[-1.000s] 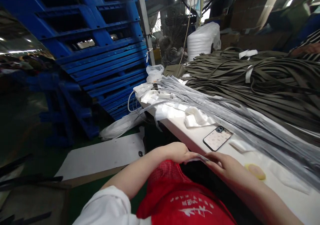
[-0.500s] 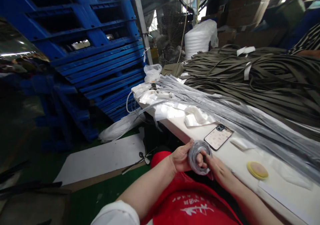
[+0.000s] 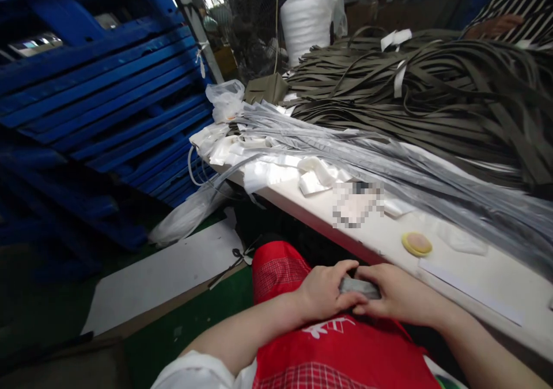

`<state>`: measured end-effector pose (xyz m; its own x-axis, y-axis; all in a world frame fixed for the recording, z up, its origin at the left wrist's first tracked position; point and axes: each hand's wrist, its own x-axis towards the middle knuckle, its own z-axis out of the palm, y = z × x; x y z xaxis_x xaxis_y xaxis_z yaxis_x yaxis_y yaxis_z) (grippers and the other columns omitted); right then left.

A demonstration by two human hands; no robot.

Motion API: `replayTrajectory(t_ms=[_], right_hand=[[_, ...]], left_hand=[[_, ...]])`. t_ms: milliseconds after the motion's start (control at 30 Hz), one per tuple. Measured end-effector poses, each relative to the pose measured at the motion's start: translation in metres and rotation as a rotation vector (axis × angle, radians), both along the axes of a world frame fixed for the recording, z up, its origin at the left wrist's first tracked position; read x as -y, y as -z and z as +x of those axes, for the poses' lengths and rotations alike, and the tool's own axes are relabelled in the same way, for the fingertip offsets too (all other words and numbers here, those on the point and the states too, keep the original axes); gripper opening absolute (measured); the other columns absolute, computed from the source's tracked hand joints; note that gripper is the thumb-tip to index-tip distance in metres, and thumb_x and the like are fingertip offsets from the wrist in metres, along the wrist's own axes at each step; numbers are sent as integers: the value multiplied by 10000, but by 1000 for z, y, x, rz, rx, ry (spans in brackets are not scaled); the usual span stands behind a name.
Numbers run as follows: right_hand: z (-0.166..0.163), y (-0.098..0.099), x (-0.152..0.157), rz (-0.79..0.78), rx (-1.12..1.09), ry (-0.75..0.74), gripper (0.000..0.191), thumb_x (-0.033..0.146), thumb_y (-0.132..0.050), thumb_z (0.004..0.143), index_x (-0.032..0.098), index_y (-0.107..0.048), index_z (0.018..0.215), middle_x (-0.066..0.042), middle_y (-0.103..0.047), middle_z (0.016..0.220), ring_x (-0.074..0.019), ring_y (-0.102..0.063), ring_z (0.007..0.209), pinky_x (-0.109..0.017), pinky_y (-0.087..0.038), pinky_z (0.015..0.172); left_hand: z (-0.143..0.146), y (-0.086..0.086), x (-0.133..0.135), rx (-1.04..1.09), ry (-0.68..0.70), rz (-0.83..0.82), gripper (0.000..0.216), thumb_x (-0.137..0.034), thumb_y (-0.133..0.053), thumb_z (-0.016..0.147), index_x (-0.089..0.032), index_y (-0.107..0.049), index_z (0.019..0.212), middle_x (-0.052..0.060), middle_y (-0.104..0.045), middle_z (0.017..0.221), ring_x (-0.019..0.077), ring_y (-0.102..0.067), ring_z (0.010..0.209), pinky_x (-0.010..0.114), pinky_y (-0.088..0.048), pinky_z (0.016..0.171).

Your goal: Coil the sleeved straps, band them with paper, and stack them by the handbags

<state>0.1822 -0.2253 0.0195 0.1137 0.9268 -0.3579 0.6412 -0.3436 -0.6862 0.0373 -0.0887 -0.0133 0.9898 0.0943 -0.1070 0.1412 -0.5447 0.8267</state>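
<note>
A rolled-up grey strap (image 3: 359, 287) is held between my two hands just above the red apron (image 3: 337, 354). It lies edge-on to me, so its coiled face is hidden. My left hand (image 3: 328, 290) grips its left side, thumb on top and fingers beneath. On the other side my right hand (image 3: 385, 290) has its fingers wrapped round the roll. Beyond the hands, long grey straps (image 3: 328, 141) stretch along the white table (image 3: 466, 279).
White strips (image 3: 317, 176), a blurred-out phone (image 3: 358, 204) and a yellow-rimmed disc (image 3: 417, 243) lie on the table. Behind are dark olive straps (image 3: 432, 95); a co-worker's hand (image 3: 496, 27) rests beyond. Blue pallets (image 3: 129, 95) are stacked at left, above a white board (image 3: 168, 274).
The roll has turned from showing its spiral face to lying edge-on, lower against the apron. Both hands now clasp its sides. My view has shifted to the right and down.
</note>
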Motion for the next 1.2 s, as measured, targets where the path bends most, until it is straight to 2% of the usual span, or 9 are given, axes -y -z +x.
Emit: replayTrajectory(t_ms=[167,367,567,667,767,900,1000,1100,1200], right_hand=[[-4,16,19,-27,-119,123,302,464,-707,769,213,-673,932,-18,-713,830,-201,-619,717,-257,-395,620],[-10,25,26,63,-213,198,276,452,-725,758,203,-657,857,-2,-673,775,-175,-569,693,-246,-420,622],[-10,20,27,133,-202,259,315,501,-709,759,204,-648,842,-14,-660,756,-179,-555,677,-258,-433,617],[-8,20,25,183,-189,276,313,495,-706,773,192,-632,793,3,-618,717,-158,-516,656,-247,-391,593],[-11,26,23,208,-226,326,360,515,-710,763,174,-603,719,26,-542,647,-132,-451,614,-239,-344,562],[-22,37,22,234,-280,433,386,512,-735,728,160,-591,664,39,-510,611,-118,-431,594,-235,-339,556],[-22,36,31,183,-284,467,312,473,-707,769,166,-658,766,15,-606,684,-139,-510,630,-239,-397,587],[-4,30,59,205,-129,565,258,422,-552,907,206,-683,959,-32,-694,892,-187,-612,800,-282,-473,741],[27,37,103,280,308,793,281,421,-495,935,210,-675,983,-77,-690,977,-236,-623,920,-364,-477,860]], left_hand=[[-14,13,-4,52,-49,-41,479,-516,-461,936,-222,-527,1308,76,-655,1245,237,-653,1058,315,-479,902],[-15,19,0,82,-84,-71,659,-566,-539,877,-175,-390,1386,98,-716,1094,265,-678,1006,332,-492,862],[-8,5,-2,192,-11,-43,482,-490,-492,925,-179,-529,1290,113,-692,1114,240,-655,988,320,-474,874],[-2,-8,-5,229,69,-44,386,-389,-393,980,-186,-624,1213,111,-679,1069,202,-634,941,288,-465,841],[3,-16,-4,200,59,-84,383,-342,-364,991,-194,-654,1192,103,-668,1005,179,-616,890,267,-458,795],[9,-11,1,78,-3,-136,335,-370,-437,967,-226,-717,1081,72,-673,899,176,-611,831,263,-448,751],[14,-1,6,-12,-38,-179,313,-386,-477,947,-241,-745,1015,60,-685,877,181,-619,822,261,-453,741],[17,6,9,-67,-61,-237,323,-402,-473,945,-249,-748,1019,54,-707,932,190,-632,874,266,-469,794],[20,11,8,-72,-85,-270,320,-413,-481,938,-251,-747,1014,42,-721,986,192,-638,923,270,-472,850]])
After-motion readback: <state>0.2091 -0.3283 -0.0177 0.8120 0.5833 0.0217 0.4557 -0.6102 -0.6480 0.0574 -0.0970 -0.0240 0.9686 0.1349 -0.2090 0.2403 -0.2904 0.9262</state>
